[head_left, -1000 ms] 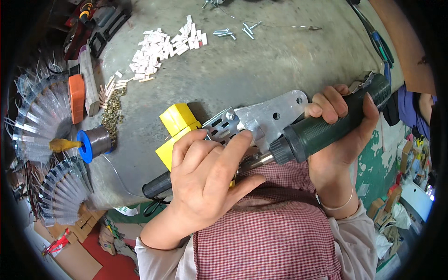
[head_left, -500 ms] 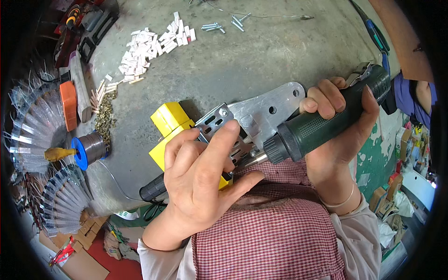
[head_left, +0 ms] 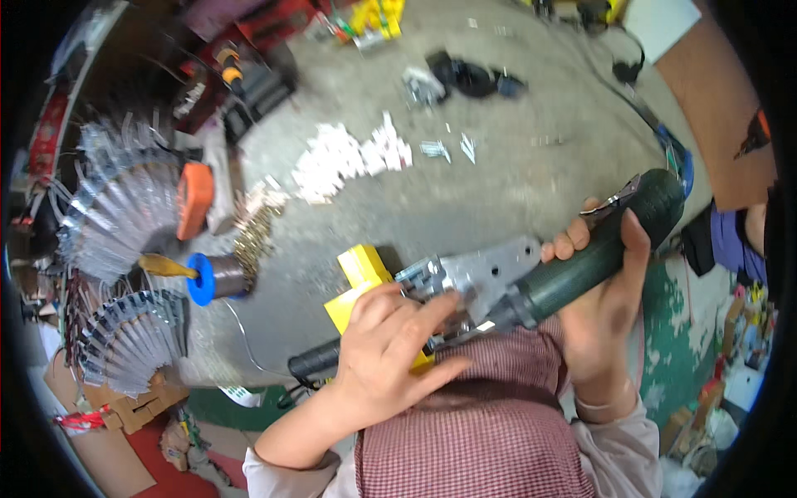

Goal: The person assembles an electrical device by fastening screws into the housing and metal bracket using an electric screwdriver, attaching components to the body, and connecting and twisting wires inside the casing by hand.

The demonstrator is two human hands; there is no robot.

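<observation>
My right hand (head_left: 602, 290) is wrapped round a dark green power screwdriver (head_left: 573, 270), whose tip points down and left. A yellow tool (head_left: 363, 257), which looks like a pipe welder, lies at the bench's near edge. It has a slotted metal guard, a flat metal plate (head_left: 494, 270) with holes, and a black handle (head_left: 315, 358). My left hand (head_left: 386, 344) is closed over its guard, fingers curled and thumb stretched out. The screwdriver's tip is near the guard beside my left fingers; blur and the hand hide whether it touches a screw.
On the bench lie a pile of white pieces (head_left: 336, 162), loose screws (head_left: 434, 149), small brass parts (head_left: 255, 236) and a blue-flanged wire spool (head_left: 217, 278). Fanned metal strips (head_left: 124, 207) and an orange block (head_left: 195, 199) sit left. Black items (head_left: 469, 76) lie farther back.
The view has shifted, so the bench things appear lower and farther right, and more of the far bench shows. Both hands keep their hold on the screwdriver and yellow tool.
</observation>
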